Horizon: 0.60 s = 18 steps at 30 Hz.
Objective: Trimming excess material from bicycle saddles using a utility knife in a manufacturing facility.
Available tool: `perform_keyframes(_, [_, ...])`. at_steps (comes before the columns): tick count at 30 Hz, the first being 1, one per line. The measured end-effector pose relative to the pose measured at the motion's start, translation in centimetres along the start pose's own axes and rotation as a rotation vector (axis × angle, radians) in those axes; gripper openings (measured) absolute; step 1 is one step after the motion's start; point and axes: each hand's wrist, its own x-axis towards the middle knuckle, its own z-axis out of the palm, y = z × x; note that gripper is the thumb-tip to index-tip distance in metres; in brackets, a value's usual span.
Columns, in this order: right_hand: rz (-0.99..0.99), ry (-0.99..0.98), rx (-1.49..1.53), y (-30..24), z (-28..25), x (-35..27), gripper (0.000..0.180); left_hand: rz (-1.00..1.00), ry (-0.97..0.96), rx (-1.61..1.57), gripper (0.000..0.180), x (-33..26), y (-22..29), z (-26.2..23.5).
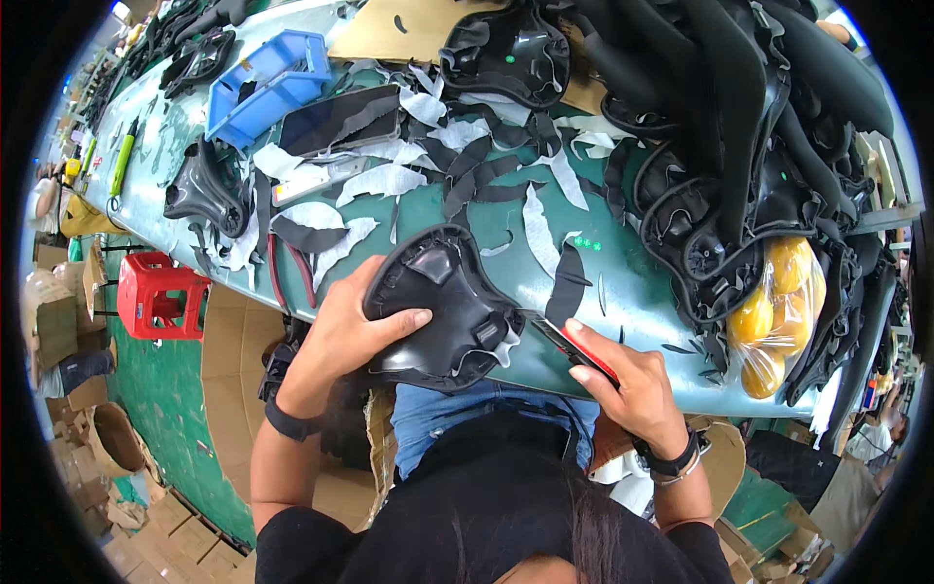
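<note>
A black molded plastic shell (435, 311) with a soft dark rim is in front of me at the table's near edge. My left hand (352, 326) is closed on its left side, the thumb lying across the inner face. In my right hand (628, 384) is a red and black utility knife (581, 352). Its blade points left and meets or nearly meets the shell's right edge; I cannot tell which. A pale scrap of lining (506, 347) sticks up from the rim just below the blade.
Black and white offcuts (467, 175) litter the green table (506, 255). A blue bin (268, 88) stands at the back left, with red-handled pliers (292, 273) nearer. Black shells and padded parts (720, 146) pile up at right, beside a bag of yellow fruit (778, 316). A red stool (161, 295) stands left.
</note>
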Motion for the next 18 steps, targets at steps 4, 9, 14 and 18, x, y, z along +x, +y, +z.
perform_keyframes(4, [-0.019, -0.113, -0.138, 0.1, 0.0, 0.9, 0.047, -0.020, 0.052, -0.022, 0.056, -0.1, -0.1, 0.4])
perform_keyframes(9, [0.030, -0.161, -0.209, -0.7, 1.5, 0.0, 0.049, -0.054, 0.069, -0.086, 0.056, -1.0, -0.4, 1.2])
perform_keyframes(14, [0.102, -0.008, -0.073, -2.5, 4.1, -2.3, 0.056, -0.187, 0.285, -0.357, 0.052, -3.4, 0.5, 4.1])
perform_keyframes(18, [0.494, -0.140, 0.237, -4.5, 4.8, -3.6, 0.063, -0.263, 0.469, -0.459, 0.047, -5.8, 1.1, 7.3])
